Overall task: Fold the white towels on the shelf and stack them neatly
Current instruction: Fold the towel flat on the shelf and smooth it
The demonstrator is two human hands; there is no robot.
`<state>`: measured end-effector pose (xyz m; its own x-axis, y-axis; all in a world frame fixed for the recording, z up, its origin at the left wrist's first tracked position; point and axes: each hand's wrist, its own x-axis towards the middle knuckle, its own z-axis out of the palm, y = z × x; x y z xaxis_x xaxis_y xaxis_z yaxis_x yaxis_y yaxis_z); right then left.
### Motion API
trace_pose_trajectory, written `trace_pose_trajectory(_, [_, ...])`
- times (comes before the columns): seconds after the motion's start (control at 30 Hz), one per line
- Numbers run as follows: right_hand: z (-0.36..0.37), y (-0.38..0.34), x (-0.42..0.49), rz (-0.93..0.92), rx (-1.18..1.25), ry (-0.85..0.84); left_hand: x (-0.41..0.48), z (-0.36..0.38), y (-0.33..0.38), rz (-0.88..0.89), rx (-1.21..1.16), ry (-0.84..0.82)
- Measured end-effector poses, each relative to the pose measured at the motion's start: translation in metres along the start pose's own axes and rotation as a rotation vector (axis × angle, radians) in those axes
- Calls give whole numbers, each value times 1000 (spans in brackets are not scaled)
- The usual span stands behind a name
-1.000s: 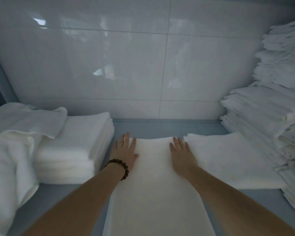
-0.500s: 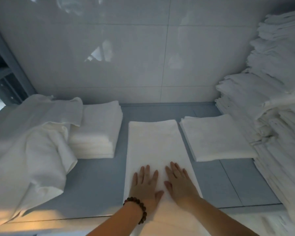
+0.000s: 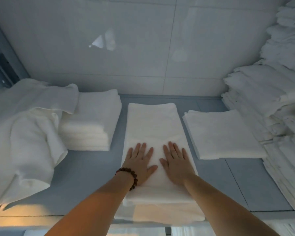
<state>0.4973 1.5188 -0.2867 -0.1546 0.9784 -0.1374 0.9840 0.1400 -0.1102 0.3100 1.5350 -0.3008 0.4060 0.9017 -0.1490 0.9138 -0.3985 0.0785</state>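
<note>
Nearest, the left hand (image 3: 139, 163), with a beaded bracelet (image 3: 128, 176) on its wrist, and the right hand (image 3: 176, 163) lie side by side, flat and released, with fingers straight, pressing on the long folded towel (image 3: 152, 123) in the middle of the grey shelf (image 3: 90, 178). Its near end overhangs the shelf's front edge. Beyond, a folded stack (image 3: 92, 123) and loose towels (image 3: 24, 133) sit left, a flat folded towel (image 3: 222, 135) and a tall pile (image 3: 272, 103) right, before the tiled wall (image 3: 126, 48).

Linen storeroom (hotel or laundry unclear); tall towel stacks (image 3: 262, 92) on grey shelf (image 3: 92, 176); glossy tiled wall (image 3: 143, 48).
</note>
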Motion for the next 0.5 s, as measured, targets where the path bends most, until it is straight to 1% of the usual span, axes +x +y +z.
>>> trace_pose_trajectory(0.13, [-8,9,36,-18,-17,-27,31,-15,-9,-13,-9,-62])
trace_pose_trajectory(0.2, [-12,12,41,-32,-5,-68,31,-26,-12,5,-80,-111])
trace_pose_trajectory(0.23, [-15,13,41,-44,9,-95,27,-33,-13,19,-167,-136])
trace_pose_trajectory(0.3, [-24,16,33,-85,59,-155,9,-44,-16,35,-437,-179])
trace_pose_trajectory(0.37, [-35,19,15,-124,189,-194,-19,-53,-20,12,-664,-188])
trace_pose_trajectory(0.43, [-44,22,-11,-131,344,-209,-52,-57,-26,2,-705,-153])
trace_pose_trajectory(0.5, [-51,26,-38,-111,406,-233,-79,-57,-33,9,-639,-151])
